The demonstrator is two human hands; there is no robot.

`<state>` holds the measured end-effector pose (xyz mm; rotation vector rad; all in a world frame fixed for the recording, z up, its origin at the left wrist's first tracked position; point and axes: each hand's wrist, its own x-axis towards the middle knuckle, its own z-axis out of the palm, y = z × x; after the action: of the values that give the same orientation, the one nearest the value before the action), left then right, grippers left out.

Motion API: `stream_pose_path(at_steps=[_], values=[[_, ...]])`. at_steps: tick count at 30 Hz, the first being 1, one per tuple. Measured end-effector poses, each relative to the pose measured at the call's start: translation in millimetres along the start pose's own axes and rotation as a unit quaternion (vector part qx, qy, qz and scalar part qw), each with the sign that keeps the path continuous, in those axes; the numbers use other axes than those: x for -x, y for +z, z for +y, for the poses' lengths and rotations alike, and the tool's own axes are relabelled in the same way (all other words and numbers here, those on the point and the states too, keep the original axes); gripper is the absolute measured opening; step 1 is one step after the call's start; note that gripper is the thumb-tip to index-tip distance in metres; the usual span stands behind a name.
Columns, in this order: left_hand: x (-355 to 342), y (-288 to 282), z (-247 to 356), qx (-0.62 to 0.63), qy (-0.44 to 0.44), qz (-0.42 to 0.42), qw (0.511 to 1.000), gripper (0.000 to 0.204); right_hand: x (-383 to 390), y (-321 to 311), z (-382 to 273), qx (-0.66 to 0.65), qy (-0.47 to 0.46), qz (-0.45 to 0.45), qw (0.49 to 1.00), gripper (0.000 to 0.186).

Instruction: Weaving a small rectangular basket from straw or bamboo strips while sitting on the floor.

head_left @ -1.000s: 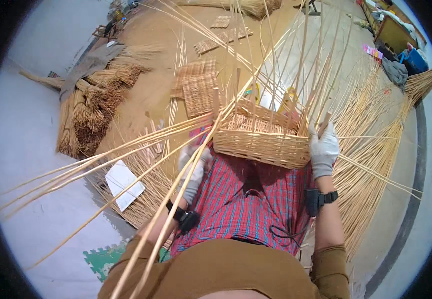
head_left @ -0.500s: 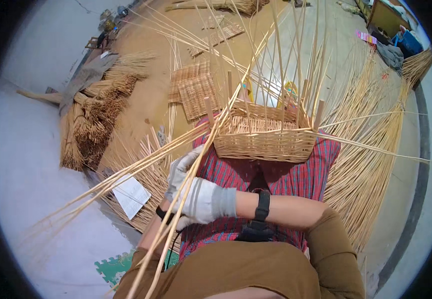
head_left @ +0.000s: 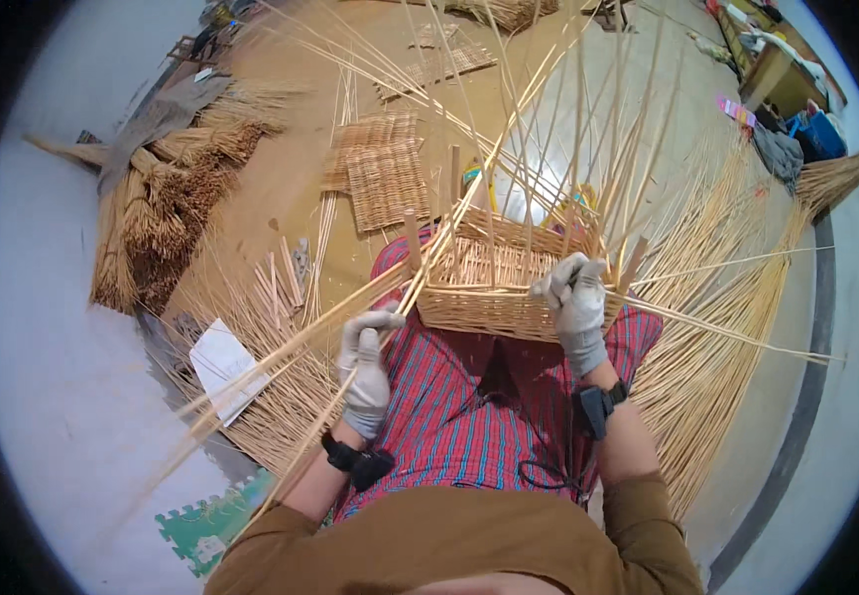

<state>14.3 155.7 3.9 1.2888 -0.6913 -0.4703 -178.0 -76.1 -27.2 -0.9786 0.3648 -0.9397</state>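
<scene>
- Plaid cloth over the person's lap, red and blue: a rectangular wicker basket rests on it.
- Floor, tan and grey: overlapping woven wicker panels ahead, bundled rods at left, loose pale rods spread at right.

Curling the gloved left hand with fingers bent inward; bending the fingers of the gloved right hand, farther forward and well apart from the left; angling both forearms inward behind the hands.
</scene>
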Motion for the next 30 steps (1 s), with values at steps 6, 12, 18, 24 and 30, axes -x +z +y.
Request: stream_pose_path(at_steps=[6,12,18,24,30], values=[[-30,15,-54,-0.110,0.003,-0.008,0.994,0.049,23,-2,-12,0.275,0.049,0.110,0.954,0.017],[-77,16,-71,-0.342,0.025,-0.113,0.933,0.073,28,-3,-8,0.334,-0.013,0.138,0.932,0.009],[-74,18,-75,-0.275,-0.042,-0.138,0.951,0.081,21,-8,10,0.385,-0.032,0.172,0.906,0.008],[-78,31,-59,-0.271,-0.109,-0.134,0.947,0.070,36,18,-1,0.412,-0.060,0.188,0.889,0.008],[-73,31,-48,-0.169,-0.199,-0.131,0.956,0.063,25,83,-44,0.440,-0.154,0.008,0.885,0.015]])
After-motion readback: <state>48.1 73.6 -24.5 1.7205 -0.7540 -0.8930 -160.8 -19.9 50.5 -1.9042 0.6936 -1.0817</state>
